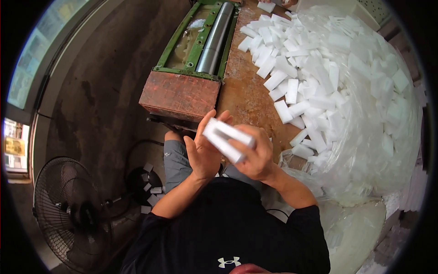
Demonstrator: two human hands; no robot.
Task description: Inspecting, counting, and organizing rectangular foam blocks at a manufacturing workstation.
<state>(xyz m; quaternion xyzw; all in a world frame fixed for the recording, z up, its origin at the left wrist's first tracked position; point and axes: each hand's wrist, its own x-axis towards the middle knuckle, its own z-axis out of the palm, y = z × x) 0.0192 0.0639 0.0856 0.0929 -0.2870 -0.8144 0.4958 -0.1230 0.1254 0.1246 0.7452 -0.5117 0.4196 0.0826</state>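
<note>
My right hand [258, 157] grips two white foam blocks [223, 150] that meet at one end and spread apart in a V, a little blurred. Beside their far-left end is my left hand [204, 155], fingers stretched out and palm turned toward them; whether it touches them I cannot tell. Both hands are over my lap, just in front of the red-brown wooden end [180, 95] of a green-framed machine [157, 65]. A shiny metal roller [214, 41] lies along that machine. To the right, a large heap of similar white blocks [319, 84] covers much of the wooden table [246, 98].
Clear plastic sheeting [365, 160] wraps the heap's right side. A black fan [70, 212] stands at the lower left, near loose blocks [153, 196] on the floor. At the table's far end, part of another person's hand [287, 3] shows near a white block.
</note>
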